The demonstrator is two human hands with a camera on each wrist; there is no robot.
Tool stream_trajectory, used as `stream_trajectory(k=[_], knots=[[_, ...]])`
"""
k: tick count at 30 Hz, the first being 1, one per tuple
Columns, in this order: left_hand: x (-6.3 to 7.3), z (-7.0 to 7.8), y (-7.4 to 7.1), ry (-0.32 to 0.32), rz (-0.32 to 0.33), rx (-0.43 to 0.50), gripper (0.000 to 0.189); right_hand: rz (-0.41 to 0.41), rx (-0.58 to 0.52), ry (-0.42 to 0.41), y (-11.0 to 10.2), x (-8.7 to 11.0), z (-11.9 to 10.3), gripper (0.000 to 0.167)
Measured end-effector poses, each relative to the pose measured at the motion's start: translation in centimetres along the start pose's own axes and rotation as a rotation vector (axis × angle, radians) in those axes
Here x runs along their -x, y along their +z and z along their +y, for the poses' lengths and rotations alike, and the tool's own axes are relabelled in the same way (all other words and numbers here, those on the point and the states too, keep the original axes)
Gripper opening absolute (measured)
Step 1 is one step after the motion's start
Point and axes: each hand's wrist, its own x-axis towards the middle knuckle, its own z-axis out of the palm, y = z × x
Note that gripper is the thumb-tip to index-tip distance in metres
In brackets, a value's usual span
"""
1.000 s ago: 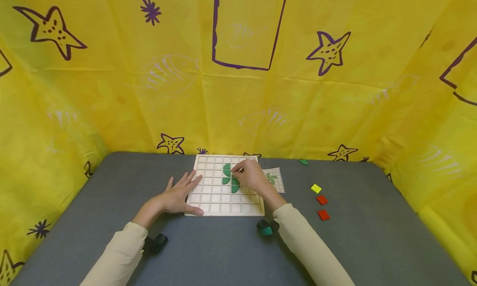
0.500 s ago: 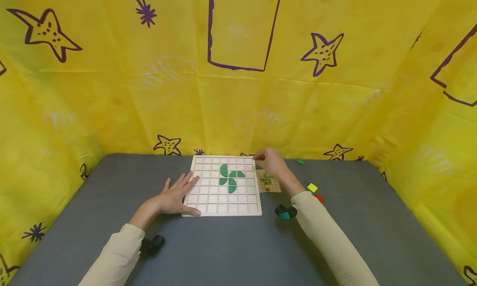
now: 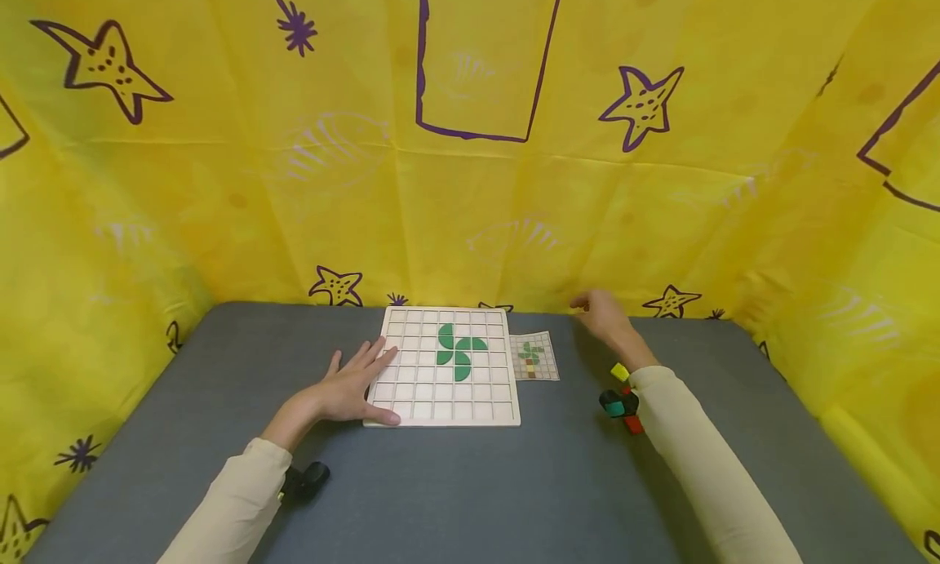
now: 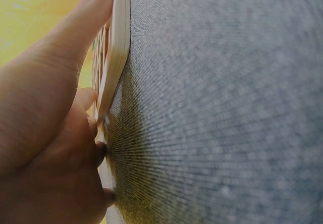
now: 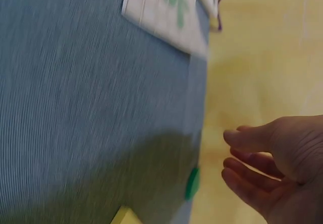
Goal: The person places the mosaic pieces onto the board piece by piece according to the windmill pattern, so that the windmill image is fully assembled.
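My left hand (image 3: 345,391) rests with spread fingers on the left edge of a white gridded board (image 3: 411,393). Its thumb lies along the near left corner, and the left wrist view shows the board's wooden side (image 4: 120,37) beside it. Several green quarter-circle tiles (image 3: 461,366) form a pinwheel on the grid. My right hand (image 3: 605,317) hangs above the back edge of the table, fingers loosely bent, holding nothing. In the right wrist view a loose green tile (image 5: 192,183) lies by that edge, close to the fingers; the head view hides it behind the hand.
A small pattern card (image 3: 549,372) with a printed green pinwheel lies against the board's right side. Under the right forearm are a yellow square tile (image 3: 620,372) and red square tiles (image 3: 633,424), partly covered. A yellow cloth (image 3: 455,221) hangs behind the table.
My right hand has left the board and moved right, past the card, toward the table's back edge. Another green tile now shows in the pinwheel. My left hand stays put.
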Motion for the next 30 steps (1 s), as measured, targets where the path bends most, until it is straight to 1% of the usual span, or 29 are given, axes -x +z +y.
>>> stream_trajectory(k=[6, 11, 14, 21, 25, 30], knots=[[-0.1, 0.0, 0.1, -0.001, -0.001, -0.006, 0.114, -0.029, 0.01, 0.027, -0.1, 0.5, 2.9, 0.033], [-0.1, 0.1, 0.1, -0.006, -0.007, 0.005, 0.115, -0.029, 0.015, 0.065, 0.1, 0.8, 4.2, 0.031], [-0.1, 0.1, 0.1, -0.007, -0.008, 0.009, 0.115, -0.01, 0.021, 0.072, 0.1, 0.7, 4.5, 0.027], [-0.2, 0.1, 0.3, -0.005, -0.003, 0.01, 0.116, 0.016, 0.063, 0.053, -0.2, 0.6, 4.7, 0.024], [-0.2, 0.2, 0.4, -0.004, -0.01, 0.011, 0.116, 0.011, 0.041, 0.066, -0.6, 0.7, 4.9, 0.025], [0.0, 0.1, 0.1, -0.016, -0.008, 0.003, 0.116, -0.013, 0.007, 0.083, -1.1, 0.9, 4.8, 0.027]])
